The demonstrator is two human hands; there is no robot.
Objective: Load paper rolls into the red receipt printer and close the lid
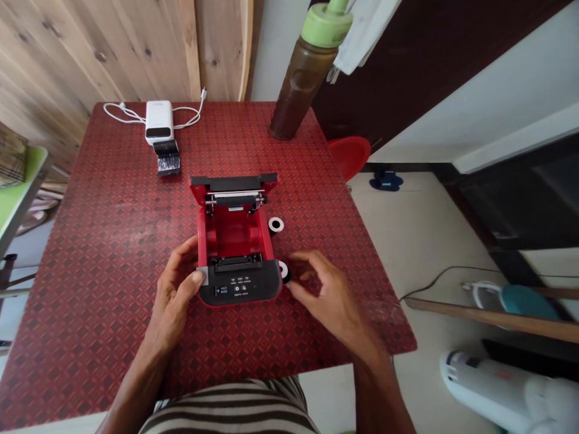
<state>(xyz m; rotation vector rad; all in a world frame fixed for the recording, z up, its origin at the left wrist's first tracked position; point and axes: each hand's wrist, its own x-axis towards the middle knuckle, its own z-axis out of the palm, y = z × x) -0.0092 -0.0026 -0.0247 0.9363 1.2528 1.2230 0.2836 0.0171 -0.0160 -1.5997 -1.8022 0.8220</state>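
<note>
A red and black label printer (pixel 239 283) lies on the table with its lid (pixel 233 188) raised, and its red inner bay shows no roll. My left hand (pixel 174 289) grips the printer's front left corner, the thumb on a grey patch on top and the fingers along the side. On the right, my right hand (pixel 323 289) is open, thumb and fingers apart around a small black roll with a white ring (pixel 284 272) by the printer's side. Whether the fingertips touch this roll I cannot tell. A second such roll (pixel 275 225) stands farther back, beside the printer.
On the red patterned table (pixel 122 241), a white power bank (pixel 159 120) with a white cable and a crumpled black wrapper (pixel 167 158) lie at the back left. A brown bottle with a green lid (pixel 307 72) stands at the back right. A red stool (pixel 350 155) is beyond the right edge.
</note>
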